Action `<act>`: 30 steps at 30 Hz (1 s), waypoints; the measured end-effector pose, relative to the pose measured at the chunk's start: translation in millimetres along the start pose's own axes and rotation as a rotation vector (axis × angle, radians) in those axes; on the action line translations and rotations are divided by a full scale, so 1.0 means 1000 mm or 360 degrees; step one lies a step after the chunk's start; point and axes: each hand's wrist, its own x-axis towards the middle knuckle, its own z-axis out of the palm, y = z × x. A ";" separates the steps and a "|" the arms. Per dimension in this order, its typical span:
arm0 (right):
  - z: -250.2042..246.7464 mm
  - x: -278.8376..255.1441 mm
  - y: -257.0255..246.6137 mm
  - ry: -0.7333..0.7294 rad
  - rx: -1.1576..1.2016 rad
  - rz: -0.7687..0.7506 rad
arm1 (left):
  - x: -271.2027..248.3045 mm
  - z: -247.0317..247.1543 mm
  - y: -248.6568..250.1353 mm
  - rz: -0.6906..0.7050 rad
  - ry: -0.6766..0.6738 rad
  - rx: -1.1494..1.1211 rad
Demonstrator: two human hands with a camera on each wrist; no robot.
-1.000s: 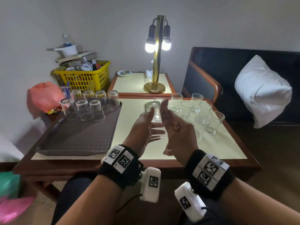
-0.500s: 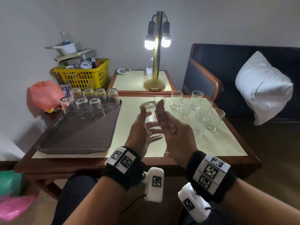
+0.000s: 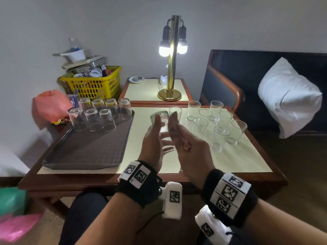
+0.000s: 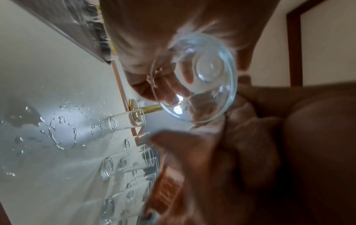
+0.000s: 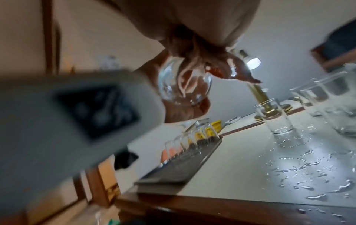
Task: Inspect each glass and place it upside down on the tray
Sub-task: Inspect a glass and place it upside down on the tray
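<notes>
Glass sits tilted between both hands: left hand grips it, right hand touches it with straight fingers. Left of them, the tray has seven inverted glasses; nine wait upright at right.

Left hand and right hand raised together

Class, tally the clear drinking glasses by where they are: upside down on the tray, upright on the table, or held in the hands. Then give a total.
Upside-down glasses on the tray: 7
Upright glasses on the table: 8
Glass between left hand and right hand: 1
Total: 16
</notes>
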 end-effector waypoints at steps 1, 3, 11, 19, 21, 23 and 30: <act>-0.002 0.004 0.001 0.0017 -0.0005 0.0053 | -0.001 0.000 0.001 -0.0069 -0.0062 -0.0025; -0.009 0.015 0.000 0.0062 0.0076 0.0253 | -0.002 0.000 0.000 -0.0103 -0.0174 0.0122; -0.007 0.015 -0.003 0.0067 0.0044 0.0239 | -0.001 -0.003 0.000 -0.0095 -0.0206 0.0148; -0.006 0.012 0.003 0.0084 0.0011 0.0185 | -0.002 -0.003 -0.003 -0.0108 -0.0149 0.0084; -0.007 0.012 0.003 0.0096 0.0022 0.0179 | 0.000 -0.003 -0.003 -0.0018 -0.0058 0.0160; 0.001 0.002 0.001 -0.0009 -0.0056 -0.0038 | 0.000 -0.003 -0.001 0.0046 0.0047 0.0051; -0.004 0.011 -0.001 0.0021 0.0004 0.0149 | 0.001 -0.001 -0.001 0.0026 0.0027 0.0138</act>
